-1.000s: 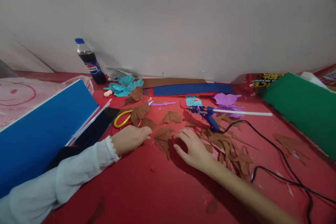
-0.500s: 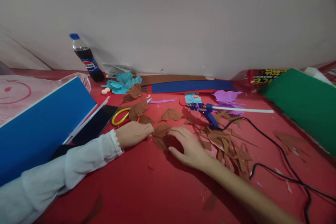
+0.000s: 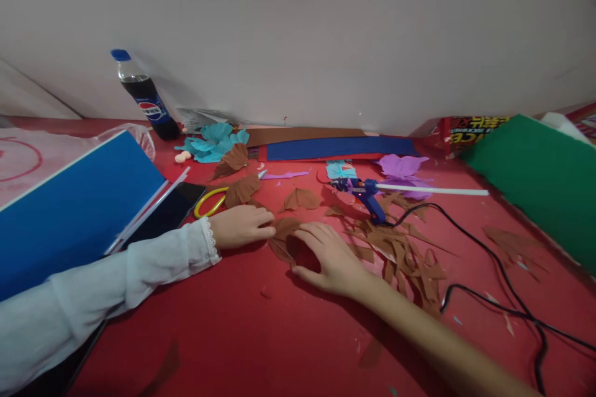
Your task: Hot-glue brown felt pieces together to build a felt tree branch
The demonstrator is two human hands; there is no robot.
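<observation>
A brown crepe-paper petal lies on the red tabletop between my two hands. My left hand, in a white lace-cuffed sleeve, has its fingers drawn together at the petal's left edge; its thumb is mostly hidden. On the other side, my right hand is curved, its fingertips on the petal's right edge and its thumb apart from the fingers. Just beyond are two more brown petals, one flat and one partly over yellow-handled scissors.
A blue hot-glue gun with a white glue stick and black cord lies right of centre. Brown scraps are piled below it. A cola bottle, blue board, phone, green board and turquoise paper flower stand around.
My left hand's fingers have straightened slightly at the petal's edge. My right hand has shifted slightly left, still at the petal. The view has tilted a little.
</observation>
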